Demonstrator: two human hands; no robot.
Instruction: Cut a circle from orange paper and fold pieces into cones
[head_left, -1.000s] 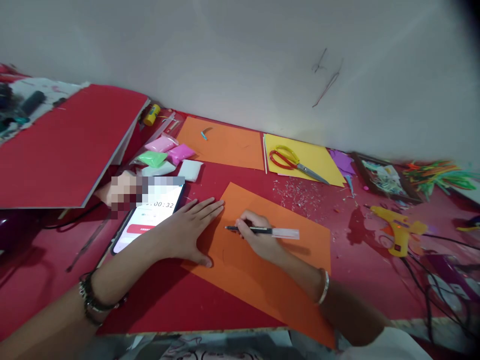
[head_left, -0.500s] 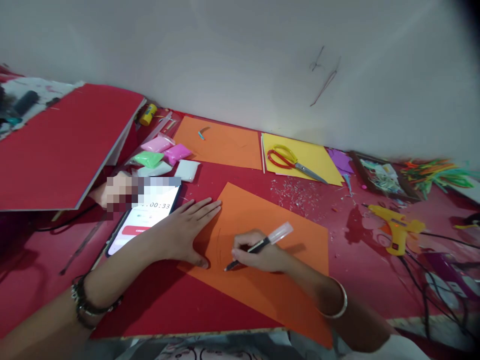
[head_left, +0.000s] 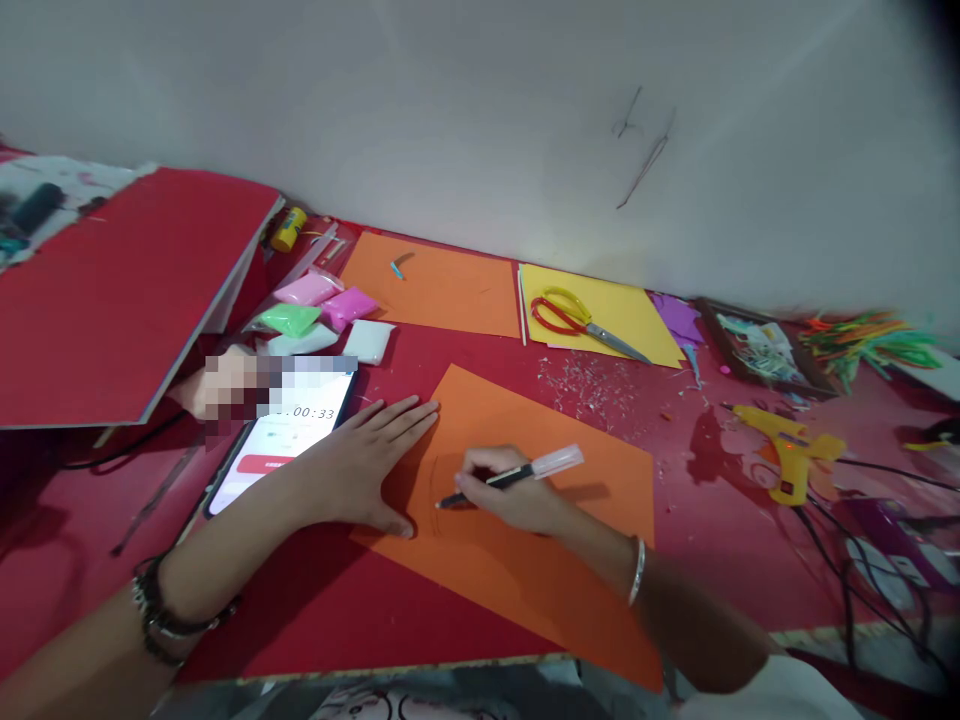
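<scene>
An orange sheet of paper (head_left: 517, 590) lies at an angle on the red table. My left hand (head_left: 367, 465) rests flat on its left corner, fingers spread. In my right hand (head_left: 510, 490) is a black pen (head_left: 514, 477) with a clear cap on its rear end. Its tip is at the paper, beside a faint curved line, and whether it touches I cannot tell. A phone (head_left: 289, 435) showing a timer lies left of my left hand, partly under that forearm. Another person's hand (head_left: 225, 380), partly pixelated, is at the phone's left side.
Scissors (head_left: 589, 325) lie on yellow paper (head_left: 645, 310) at the back. A yellow glue gun (head_left: 791, 450) with cables stands on the right. Clay packets (head_left: 292, 320) and a red board (head_left: 135, 300) are on the left; paper scraps (head_left: 585, 390) lie behind the orange sheet.
The pen tip has moved up and slightly left along the faint line, with my right hand. My left hand stays flat on the paper. The whole view has shifted slightly.
</scene>
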